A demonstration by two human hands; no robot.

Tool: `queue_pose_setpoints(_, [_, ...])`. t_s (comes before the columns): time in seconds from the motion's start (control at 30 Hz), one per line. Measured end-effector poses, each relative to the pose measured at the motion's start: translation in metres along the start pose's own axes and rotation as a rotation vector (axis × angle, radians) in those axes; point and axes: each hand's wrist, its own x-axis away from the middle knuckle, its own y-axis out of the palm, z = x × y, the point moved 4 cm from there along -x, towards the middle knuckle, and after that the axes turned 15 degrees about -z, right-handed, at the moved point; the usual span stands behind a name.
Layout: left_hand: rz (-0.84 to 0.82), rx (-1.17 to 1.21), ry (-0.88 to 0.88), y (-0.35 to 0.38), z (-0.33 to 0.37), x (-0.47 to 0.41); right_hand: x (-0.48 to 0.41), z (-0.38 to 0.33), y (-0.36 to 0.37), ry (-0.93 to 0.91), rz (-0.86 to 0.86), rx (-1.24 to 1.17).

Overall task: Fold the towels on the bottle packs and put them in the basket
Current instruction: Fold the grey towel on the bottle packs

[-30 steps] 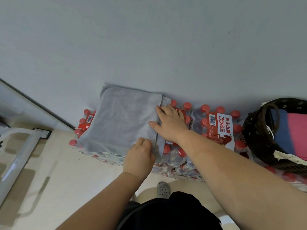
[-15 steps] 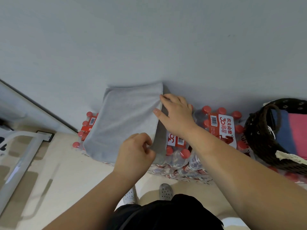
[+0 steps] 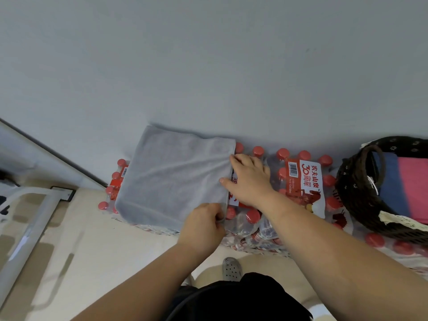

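A grey towel (image 3: 171, 179), folded into a rectangle, lies on the shrink-wrapped packs of red-capped bottles (image 3: 301, 181) against the wall. My left hand (image 3: 203, 225) pinches its near right corner. My right hand (image 3: 249, 179) holds the right edge further back, thumb and fingers at the cloth. A dark woven basket (image 3: 354, 200) stands on the packs at the right, with a blue and a pink folded towel (image 3: 412, 188) inside.
A plain grey wall rises right behind the packs. A white metal frame (image 3: 30, 218) stands on the pale floor at the left. My grey shoe (image 3: 231, 268) shows below, close to the packs' front edge.
The towel's right edge was lifted half a second ago and now lies flat on the packs again. Both hands stay at that edge.
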Motion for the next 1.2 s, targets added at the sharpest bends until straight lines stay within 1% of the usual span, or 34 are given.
queue_pose_setpoints(0.1, [-0.023, -0.027, 0.021, -0.004, 0.002, 0.002, 0.001, 0.003, -0.001, 0.022, 0.037, 0.006])
queue_pose_setpoints(0.17, [0.01, -0.027, 0.014, -0.013, 0.003, 0.004, 0.002, 0.001, -0.005, 0.042, 0.097, 0.021])
queue_pose_setpoints(0.2, [0.056, -0.014, -0.001, -0.021, 0.001, 0.005, 0.001, -0.003, -0.007, 0.038, 0.13, 0.037])
queue_pose_setpoints(0.27, [0.199, -0.005, -0.029, -0.043, -0.009, 0.003, -0.003, -0.018, -0.014, -0.006, 0.166, 0.082])
queue_pose_setpoints(0.33, [0.325, -0.085, -0.037, -0.07, -0.027, -0.002, -0.013, -0.038, -0.019, -0.065, 0.126, 0.1])
queue_pose_setpoints(0.37, [0.356, -0.156, -0.037, -0.084, -0.037, -0.006, -0.02, -0.048, -0.019, -0.078, 0.082, 0.103])
queue_pose_setpoints(0.4, [0.347, -0.232, -0.059, -0.096, -0.047, -0.012, -0.028, -0.056, -0.018, -0.074, 0.035, 0.109])
queue_pose_setpoints(0.43, [0.301, -0.302, -0.104, -0.107, -0.058, -0.018, -0.035, -0.062, -0.015, -0.056, -0.009, 0.117])
queue_pose_setpoints(0.5, [0.143, -0.434, -0.2, -0.12, -0.08, -0.032, -0.048, -0.064, -0.004, 0.004, -0.07, 0.125])
queue_pose_setpoints(0.57, [-0.003, -0.535, -0.225, -0.122, -0.103, -0.042, -0.053, -0.061, 0.01, 0.036, -0.073, 0.143])
queue_pose_setpoints(0.63, [-0.084, -0.549, -0.207, -0.118, -0.123, -0.043, -0.051, -0.057, 0.019, 0.036, -0.027, 0.17])
queue_pose_setpoints(0.7, [-0.1, -0.53, -0.168, -0.111, -0.135, -0.04, -0.047, -0.055, 0.024, 0.049, -0.008, 0.188])
queue_pose_setpoints(0.77, [-0.095, -0.523, -0.138, -0.105, -0.14, -0.036, -0.043, -0.055, 0.028, 0.075, -0.031, 0.205])
queue_pose_setpoints(0.93, [-0.093, -0.628, -0.036, -0.095, -0.145, -0.012, -0.018, -0.059, 0.038, 0.117, -0.074, 0.228])
queue_pose_setpoints(1.03, [-0.076, -0.649, 0.059, -0.088, -0.151, 0.01, 0.001, -0.059, 0.048, 0.128, -0.092, 0.189])
queue_pose_setpoints(1.13, [-0.083, -0.627, 0.114, -0.089, -0.158, 0.026, 0.021, -0.064, 0.058, 0.126, -0.082, 0.154])
queue_pose_setpoints(1.2, [-0.053, -0.611, 0.156, -0.097, -0.157, 0.029, 0.03, -0.068, 0.064, 0.137, -0.087, 0.153])
